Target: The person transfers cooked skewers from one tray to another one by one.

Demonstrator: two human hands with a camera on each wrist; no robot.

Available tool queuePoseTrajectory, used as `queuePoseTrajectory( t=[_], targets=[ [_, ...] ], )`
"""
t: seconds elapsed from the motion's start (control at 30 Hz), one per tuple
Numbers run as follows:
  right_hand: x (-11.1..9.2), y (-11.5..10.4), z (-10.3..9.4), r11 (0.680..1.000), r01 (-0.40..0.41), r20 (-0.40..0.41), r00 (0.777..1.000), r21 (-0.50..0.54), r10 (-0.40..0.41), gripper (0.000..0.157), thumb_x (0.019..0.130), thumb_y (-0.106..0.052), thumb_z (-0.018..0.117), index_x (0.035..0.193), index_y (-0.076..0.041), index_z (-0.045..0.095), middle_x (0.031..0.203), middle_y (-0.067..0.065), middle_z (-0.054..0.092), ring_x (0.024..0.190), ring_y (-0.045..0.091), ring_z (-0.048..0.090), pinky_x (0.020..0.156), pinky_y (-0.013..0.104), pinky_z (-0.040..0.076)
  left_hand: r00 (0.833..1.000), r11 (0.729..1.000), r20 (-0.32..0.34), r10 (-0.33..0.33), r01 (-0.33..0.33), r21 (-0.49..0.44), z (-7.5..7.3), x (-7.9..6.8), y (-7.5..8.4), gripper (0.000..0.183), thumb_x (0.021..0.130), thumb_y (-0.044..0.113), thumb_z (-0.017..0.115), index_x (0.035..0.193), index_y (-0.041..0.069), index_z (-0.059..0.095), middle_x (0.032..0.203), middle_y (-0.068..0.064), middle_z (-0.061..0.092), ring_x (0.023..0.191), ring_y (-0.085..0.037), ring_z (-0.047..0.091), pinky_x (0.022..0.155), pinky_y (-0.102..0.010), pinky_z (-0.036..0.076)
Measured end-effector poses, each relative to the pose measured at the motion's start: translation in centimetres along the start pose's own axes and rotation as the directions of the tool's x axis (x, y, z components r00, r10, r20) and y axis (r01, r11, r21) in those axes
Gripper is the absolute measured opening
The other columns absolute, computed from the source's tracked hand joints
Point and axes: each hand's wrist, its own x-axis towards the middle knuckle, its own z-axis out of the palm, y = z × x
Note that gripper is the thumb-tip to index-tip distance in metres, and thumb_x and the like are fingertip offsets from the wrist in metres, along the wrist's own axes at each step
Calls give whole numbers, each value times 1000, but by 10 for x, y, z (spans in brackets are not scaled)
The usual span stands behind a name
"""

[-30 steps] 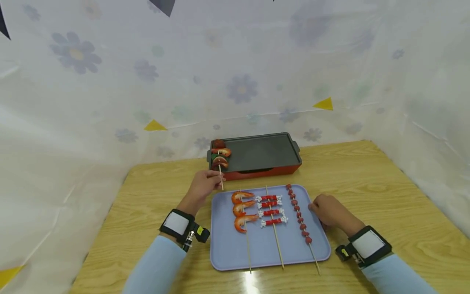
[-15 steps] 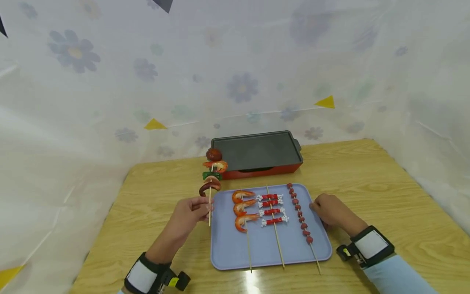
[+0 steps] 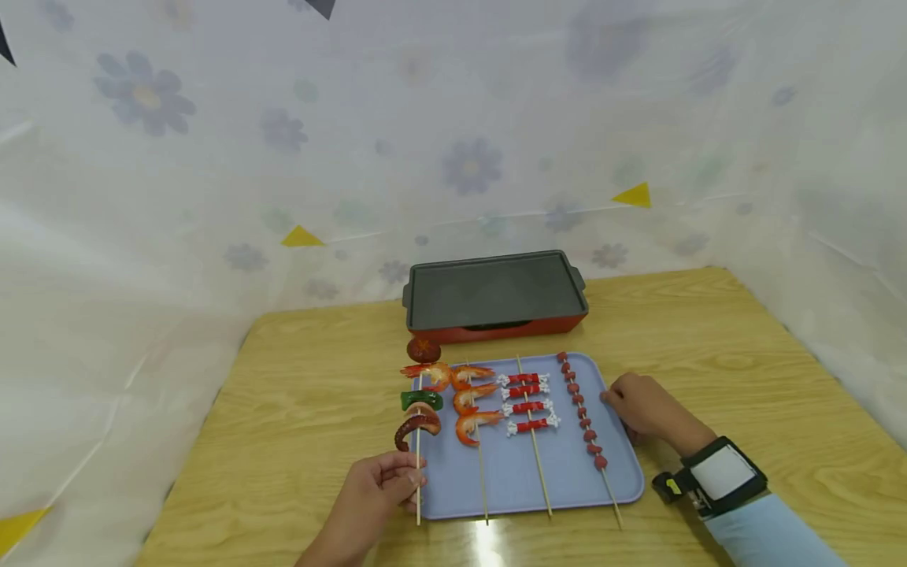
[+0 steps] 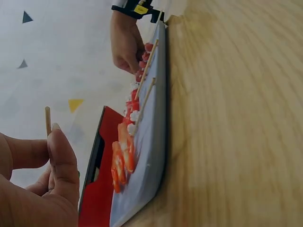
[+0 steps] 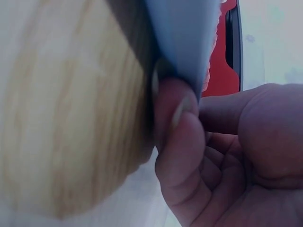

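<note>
My left hand [image 3: 375, 492] pinches the bare stick of a mixed skewer [image 3: 423, 398] over the left edge of a lavender tray [image 3: 510, 496]. A mushroom-like piece, a shrimp, a green piece and a curled tentacle are threaded on it. In the left wrist view the stick's end [image 4: 48, 120] sticks out between thumb and finger. My right hand [image 3: 648, 409] grips the tray's right rim, fingertips [image 5: 177, 111] below it in the right wrist view. On the tray lie a shrimp skewer [image 3: 471, 402], a red-and-white candy-shaped skewer [image 3: 527, 408] and a skewer of small red pieces [image 3: 583, 409].
A red grill with a dark flat plate [image 3: 496, 291] stands behind the tray, close to its far edge. The wooden table [image 3: 298, 394] extends to both sides. White flowered sheeting [image 3: 453, 118] hangs around the back and sides.
My left hand has lifted the mixed skewer off the grill's left end and brought it back toward me, to the tray's left edge. My right hand stays at the tray's rim.
</note>
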Motion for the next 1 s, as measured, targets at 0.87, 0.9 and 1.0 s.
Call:
queuePoseTrajectory(
  t=[0.87, 0.9, 1.0],
  targets=[
    [0, 0, -2, 1000, -30, 17, 999, 9, 30, 26, 100, -15, 52, 80, -3, 64, 56, 4, 52, 44, 15, 54, 45, 30, 45, 999, 988, 42, 10, -16, 150, 2, 14, -24, 23, 93, 1, 60, 109, -14, 64, 84, -11, 69, 68, -12, 64, 61, -26, 55],
    [0, 0, -2, 1000, -30, 18, 999, 7, 29, 26, 100, -15, 52, 80, -2, 64, 56, 4, 52, 44, 15, 53, 45, 30, 45, 999, 983, 44, 18, -26, 181, 2, 14, -24, 22, 92, 1, 61, 108, -14, 65, 83, -10, 69, 67, -12, 64, 60, -26, 55],
    [0, -1, -2, 1000, -27, 25, 999, 10, 27, 27, 100, -15, 52, 81, -2, 66, 55, 3, 52, 44, 14, 53, 44, 29, 45, 998, 955, 43, 42, -53, 291, 1, 15, -22, 21, 90, 4, 64, 105, -11, 67, 78, -7, 68, 63, -12, 63, 56, -26, 53]
  ],
)
